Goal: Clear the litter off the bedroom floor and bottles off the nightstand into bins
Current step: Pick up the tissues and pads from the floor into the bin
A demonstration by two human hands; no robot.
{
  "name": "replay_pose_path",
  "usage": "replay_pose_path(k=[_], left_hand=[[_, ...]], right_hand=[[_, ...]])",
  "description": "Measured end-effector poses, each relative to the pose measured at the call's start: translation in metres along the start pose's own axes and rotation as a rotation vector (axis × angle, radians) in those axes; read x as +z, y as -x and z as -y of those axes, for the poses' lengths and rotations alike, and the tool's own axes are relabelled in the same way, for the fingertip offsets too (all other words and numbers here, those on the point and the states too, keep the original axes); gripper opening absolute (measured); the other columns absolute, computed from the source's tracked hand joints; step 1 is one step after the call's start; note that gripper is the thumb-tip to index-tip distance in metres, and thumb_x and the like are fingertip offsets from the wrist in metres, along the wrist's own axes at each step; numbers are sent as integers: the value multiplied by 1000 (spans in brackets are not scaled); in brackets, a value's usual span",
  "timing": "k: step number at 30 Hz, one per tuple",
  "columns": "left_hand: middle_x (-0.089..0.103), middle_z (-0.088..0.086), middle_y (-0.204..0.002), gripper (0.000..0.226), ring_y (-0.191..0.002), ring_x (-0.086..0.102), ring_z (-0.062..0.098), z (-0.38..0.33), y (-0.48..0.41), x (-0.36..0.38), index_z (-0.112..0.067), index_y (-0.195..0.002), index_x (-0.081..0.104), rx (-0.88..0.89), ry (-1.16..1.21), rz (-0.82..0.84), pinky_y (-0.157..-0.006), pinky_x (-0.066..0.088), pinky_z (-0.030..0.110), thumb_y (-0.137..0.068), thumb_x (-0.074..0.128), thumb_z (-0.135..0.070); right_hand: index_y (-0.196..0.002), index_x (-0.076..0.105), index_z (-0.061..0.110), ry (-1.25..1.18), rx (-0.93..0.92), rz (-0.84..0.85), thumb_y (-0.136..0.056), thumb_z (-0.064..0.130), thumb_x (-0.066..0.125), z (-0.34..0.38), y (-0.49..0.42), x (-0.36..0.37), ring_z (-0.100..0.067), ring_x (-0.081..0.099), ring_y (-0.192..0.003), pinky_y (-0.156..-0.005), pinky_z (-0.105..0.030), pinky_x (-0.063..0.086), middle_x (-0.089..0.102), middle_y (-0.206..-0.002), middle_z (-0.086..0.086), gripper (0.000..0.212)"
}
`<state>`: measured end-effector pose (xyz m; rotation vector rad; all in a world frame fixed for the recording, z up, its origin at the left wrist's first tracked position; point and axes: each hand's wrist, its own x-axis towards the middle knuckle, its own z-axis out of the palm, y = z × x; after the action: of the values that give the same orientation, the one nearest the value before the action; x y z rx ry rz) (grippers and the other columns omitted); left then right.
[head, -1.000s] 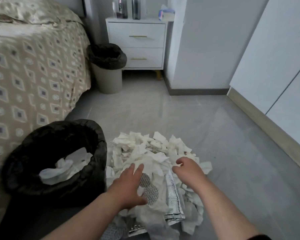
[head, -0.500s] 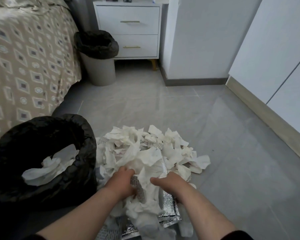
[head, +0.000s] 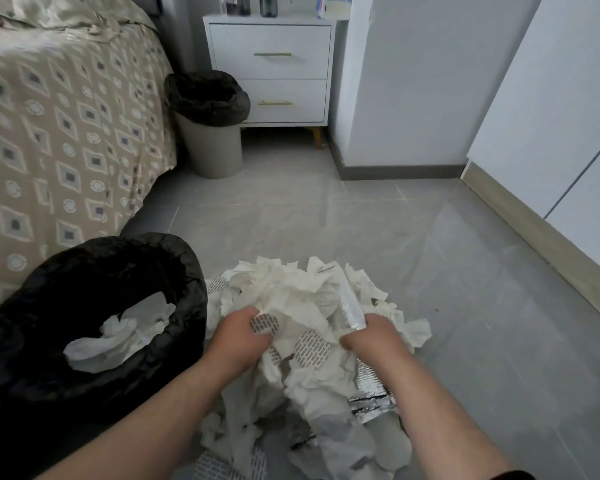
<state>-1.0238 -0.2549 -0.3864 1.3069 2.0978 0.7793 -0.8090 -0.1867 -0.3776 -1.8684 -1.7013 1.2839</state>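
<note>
A heap of crumpled white tissues and silvery wrappers [head: 302, 299] lies on the grey floor in front of me. My left hand [head: 238, 339] clutches the left side of the heap, and my right hand [head: 371, 336] clutches its right side beside a silver foil wrapper [head: 352, 313]. Both hands squeeze a bundle of litter between them. A bin lined with a black bag [head: 174, 261] stands just left of the heap, with white tissues inside. Bottles [head: 253, 3] stand on the white nightstand [head: 271, 64] at the back.
A bed with a patterned beige cover [head: 59, 126] fills the left side. A second grey bin with a black liner [head: 208, 133] stands between the bed and the nightstand. White cupboard doors [head: 551, 109] run along the right wall. Bare floor tiles [head: 430, 254] stretch to the right.
My open hands came down onto the heap, closed on it from both sides and gathered a bundle of litter. The view has tilted up a little since half a second ago.
</note>
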Motion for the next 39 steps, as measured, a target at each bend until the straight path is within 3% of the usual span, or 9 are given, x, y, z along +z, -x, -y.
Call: replay_pose_path(k=[4, 9, 16, 23, 26, 29, 33, 35, 39], left_hand=[[61, 1, -63, 10, -53, 55, 10, -22, 2, -33, -8, -73, 60, 33, 46, -40, -42, 38, 13, -74, 68, -13], [60, 0, -54, 12, -44, 54, 6, -46, 18, -88, -10, -68, 63, 66, 105, -124, -43, 42, 20, -70, 74, -13], [72, 2, -67, 15, -59, 68, 17, -45, 38, -185, -21, -76, 67, 10, 205, -325, -56, 55, 32, -68, 80, -18], [65, 0, -71, 14, -71, 62, 23, 22, 33, -234, -16, -79, 64, -123, 62, -536, -55, 41, 25, -75, 73, -6], [64, 7, -79, 12, -78, 60, 25, 53, 27, -225, -5, -90, 67, -183, -76, -471, -62, 36, 28, -78, 69, -5], [69, 17, -99, 18, -96, 63, 31, 76, 20, -210, 1, -97, 67, -243, -167, -334, -76, 45, 32, -84, 63, -11], [58, 11, -123, 30, -112, 54, 24, 80, 17, -195, -16, -115, 61, -275, -100, -86, -84, 40, 27, -86, 65, -22], [50, 5, -135, 50, -125, 47, 21, 77, 17, -194, -24, -130, 52, -269, -72, 35, -90, 37, 23, -84, 68, -34], [48, 1, -142, 72, -127, 47, 24, 82, 34, -205, -24, -142, 38, -256, -440, -190, -98, 41, 34, -82, 53, -60]], right_hand=[[-78, 64, 14, -12, -46, -135, -66, 9, 63, 11, 1, -31, -22, 66, -68, -61, -30, 50, 68, -73, -3, 13], [-73, 60, 11, 3, -95, -205, -67, 7, 66, 17, 11, -42, -26, 64, -63, -53, -27, 43, 66, -69, -8, 9], [-74, 63, 6, 57, -134, -204, -69, 2, 66, 21, 18, -44, -30, 65, -64, -55, -30, 41, 67, -70, -16, 7], [-72, 60, 11, 42, -99, -228, -69, 4, 68, 20, 20, -38, -26, 62, -61, -56, -30, 42, 65, -66, -10, 12], [-70, 58, 9, 48, -94, -242, -70, 2, 68, 20, 19, -38, -26, 60, -59, -54, -29, 39, 63, -64, -12, 12], [-68, 59, 4, 70, -101, -255, -68, 2, 68, 18, 17, -37, -28, 60, -56, -52, -30, 36, 63, -60, -15, 10], [-67, 59, 4, 83, -100, -265, -68, 3, 69, 19, 15, -37, -29, 61, -58, -53, -30, 37, 64, -61, -15, 11], [-69, 58, 4, 92, -106, -264, -70, 4, 69, 21, 15, -40, -31, 62, -61, -55, -31, 39, 63, -63, -16, 11], [-73, 57, 7, 52, -169, -297, -74, 8, 68, 32, 21, -54, -30, 61, -61, -57, -33, 42, 63, -67, -13, 11]])
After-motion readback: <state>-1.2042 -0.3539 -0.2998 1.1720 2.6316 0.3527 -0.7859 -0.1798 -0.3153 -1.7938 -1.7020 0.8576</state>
